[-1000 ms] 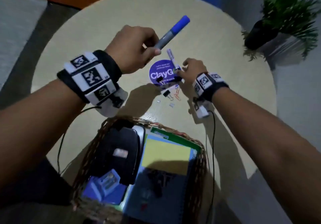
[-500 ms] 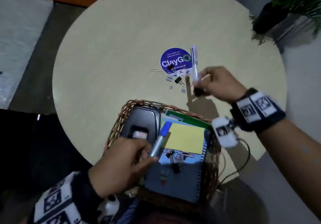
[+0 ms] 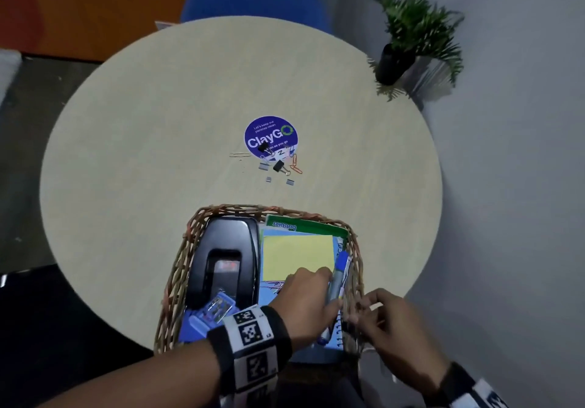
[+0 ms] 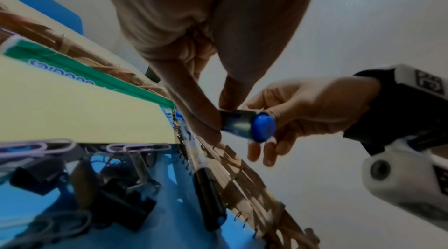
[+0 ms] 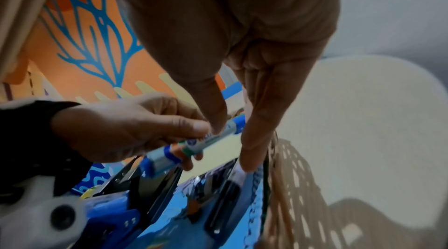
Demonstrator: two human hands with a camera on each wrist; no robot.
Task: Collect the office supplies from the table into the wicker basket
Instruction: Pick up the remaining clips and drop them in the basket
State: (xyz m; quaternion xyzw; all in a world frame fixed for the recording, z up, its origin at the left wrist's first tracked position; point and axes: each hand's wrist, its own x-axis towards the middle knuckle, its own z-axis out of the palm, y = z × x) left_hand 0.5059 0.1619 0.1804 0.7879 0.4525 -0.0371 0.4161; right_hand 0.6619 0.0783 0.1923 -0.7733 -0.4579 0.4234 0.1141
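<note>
Pinching the blue-capped marker (image 3: 336,284) with our left hand (image 3: 308,300), thumb and fingers curled on its smooth barrel, low inside the wicker basket (image 3: 177,278) at its right woven wall. Long axis runs near-to-far, cap end far. Our right hand (image 3: 391,328) sits just outside that rim, fingers loosely spread, holding nothing. Farther out, binder clips (image 3: 279,166) and paper clips (image 3: 296,164) scatter mid round table (image 3: 126,154), open room all around.
</note>
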